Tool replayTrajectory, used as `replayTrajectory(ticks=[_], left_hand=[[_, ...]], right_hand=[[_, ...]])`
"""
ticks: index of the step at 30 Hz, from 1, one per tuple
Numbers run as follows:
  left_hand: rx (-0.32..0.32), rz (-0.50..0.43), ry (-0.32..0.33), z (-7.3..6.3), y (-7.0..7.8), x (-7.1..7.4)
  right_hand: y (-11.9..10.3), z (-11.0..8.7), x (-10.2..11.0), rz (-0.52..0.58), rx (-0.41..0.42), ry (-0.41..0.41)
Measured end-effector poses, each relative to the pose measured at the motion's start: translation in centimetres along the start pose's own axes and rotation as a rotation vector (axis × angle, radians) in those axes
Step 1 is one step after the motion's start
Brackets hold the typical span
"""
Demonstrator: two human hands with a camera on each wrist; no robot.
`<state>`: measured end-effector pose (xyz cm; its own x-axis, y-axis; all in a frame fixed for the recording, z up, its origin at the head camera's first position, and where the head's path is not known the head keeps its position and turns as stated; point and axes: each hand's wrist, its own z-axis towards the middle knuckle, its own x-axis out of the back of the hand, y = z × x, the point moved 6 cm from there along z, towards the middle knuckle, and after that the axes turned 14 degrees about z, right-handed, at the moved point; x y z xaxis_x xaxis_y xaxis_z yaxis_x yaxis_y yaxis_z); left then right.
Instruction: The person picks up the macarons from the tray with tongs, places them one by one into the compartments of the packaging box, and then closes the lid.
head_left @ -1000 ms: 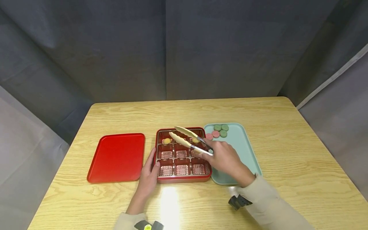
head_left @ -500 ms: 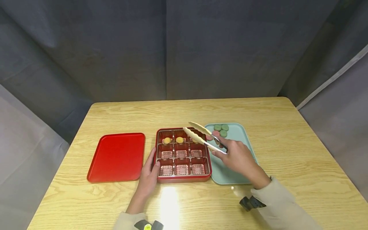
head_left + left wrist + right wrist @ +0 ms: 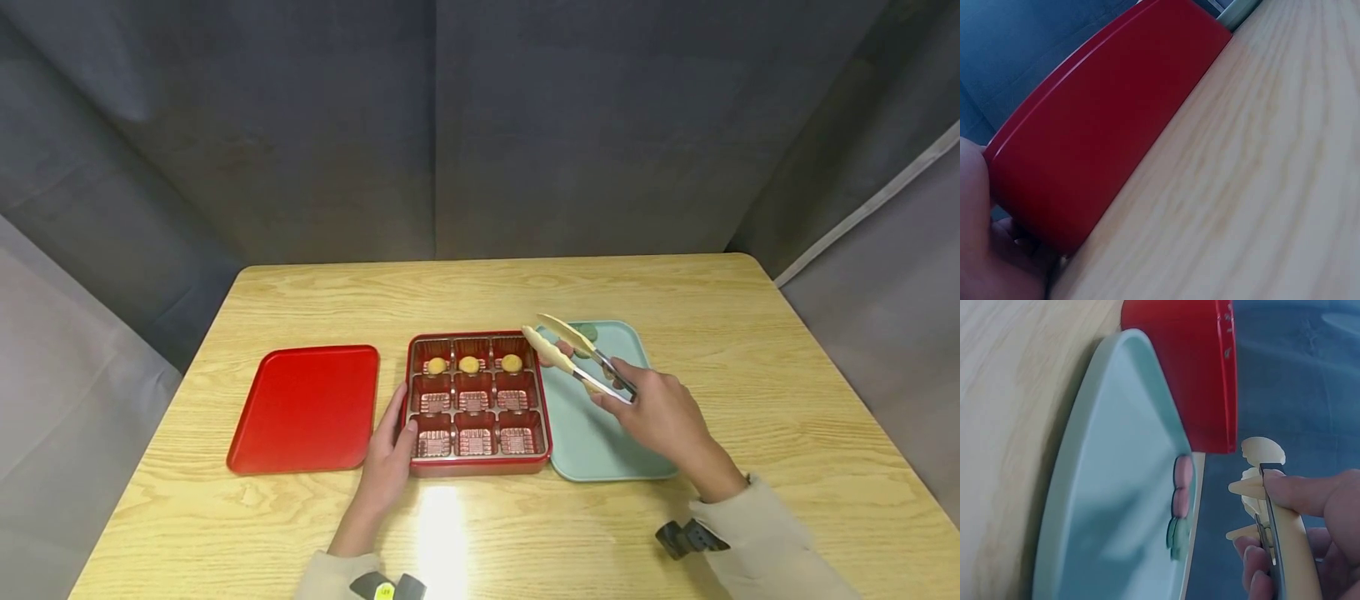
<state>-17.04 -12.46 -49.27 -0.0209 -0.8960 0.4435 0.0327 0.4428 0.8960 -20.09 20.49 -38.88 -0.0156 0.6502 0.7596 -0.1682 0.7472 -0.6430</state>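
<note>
My right hand [image 3: 663,417] grips a pair of tongs [image 3: 550,353] with cream scalloped heads. The tongs' heads are spread, with nothing between them, over the far left part of the pale green tray [image 3: 600,454]. Round pink cookies [image 3: 1182,472] and green cookies [image 3: 1177,537] lie in that tray, partly hidden by the tongs in the head view. My left hand [image 3: 388,458] holds the near left corner of a red box [image 3: 480,468], thumb at the rim and fingers along its side. Three yellow cookies [image 3: 468,365] sit in the box's far row, one per compartment.
A flat red tray [image 3: 303,408] lies to the left of the box. The pale green tray stands right up against the box's right side. Everything rests on a wooden table [image 3: 480,292], with a grey curtain [image 3: 480,133] behind its far edge.
My right hand and the tongs have moved right, from over the box to over the green tray, uncovering the yellow cookies. My left hand has stayed on the box.
</note>
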Motion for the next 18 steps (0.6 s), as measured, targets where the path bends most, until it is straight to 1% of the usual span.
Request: replayTrajectory(ticks=[7,13,18], left_hand=[[0.017,0.004,-0.009,0.0,-0.1,0.0],[0.007,-0.003,-0.007,0.0,0.1,0.0],[0.011,0.015,0.000,0.0,0.0,0.1]], right_hand=[[1.4,-0.5,0.6,-0.008,-0.020,0.009],[2.6,-1.0,1.4,-0.017,-0.039,0.010],[3.9,-1.4,1.6,-0.014,-0.065,0.002]])
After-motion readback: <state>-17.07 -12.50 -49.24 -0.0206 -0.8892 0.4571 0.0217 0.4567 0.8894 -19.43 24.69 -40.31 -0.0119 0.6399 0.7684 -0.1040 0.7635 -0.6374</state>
